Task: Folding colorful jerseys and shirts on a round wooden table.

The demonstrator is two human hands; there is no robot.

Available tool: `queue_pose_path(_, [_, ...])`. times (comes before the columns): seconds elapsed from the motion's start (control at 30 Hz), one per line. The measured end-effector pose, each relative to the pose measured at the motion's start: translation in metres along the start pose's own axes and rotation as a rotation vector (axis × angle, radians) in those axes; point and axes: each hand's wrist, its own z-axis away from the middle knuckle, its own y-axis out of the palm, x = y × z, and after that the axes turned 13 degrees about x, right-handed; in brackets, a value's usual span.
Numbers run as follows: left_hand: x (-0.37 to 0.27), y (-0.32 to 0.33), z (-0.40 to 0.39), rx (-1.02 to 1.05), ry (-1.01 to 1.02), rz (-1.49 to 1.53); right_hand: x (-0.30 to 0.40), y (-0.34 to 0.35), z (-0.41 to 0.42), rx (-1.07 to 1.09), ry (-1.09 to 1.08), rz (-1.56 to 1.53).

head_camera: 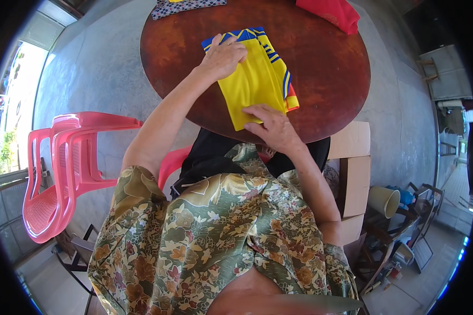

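A folded yellow garment (246, 80) with blue patterned trim lies on the round wooden table (323, 71) in front of me. Along its far edge runs a blue band with yellow zigzags, and a red-and-yellow part sticks out at its right side. My left hand (225, 57) rests on the garment's upper left part, near the blue band, with its fingers spread. At the garment's near edge is my right hand (272, 128), its thumb and fingers apart on or just above the cloth.
A patterned cloth (189, 8) lies at the table's far left, a red cloth (335, 13) at its far right. Stacked pink plastic chairs (69, 157) stand to the left. Cardboard boxes (354, 181) and a cream-coloured bucket (383, 201) are on the right.
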Motion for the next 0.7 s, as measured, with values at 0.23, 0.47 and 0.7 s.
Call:
queue_pose_path(0.23, [-0.083,0.036,-0.013,-0.297,-0.294,0.176,-0.053,-0.033,-0.024,-0.538,0.121,0.096])
queue_pose_path(0.47, [-0.094,0.011,-0.021,-0.146,-0.378,0.231,-0.108,-0.04,-0.052,-0.549,0.368,0.117])
queue_pose_path(0.7, [-0.075,0.011,-0.012,-0.29,-0.302,0.246,-0.092,-0.028,-0.058,-0.519,0.352,0.309])
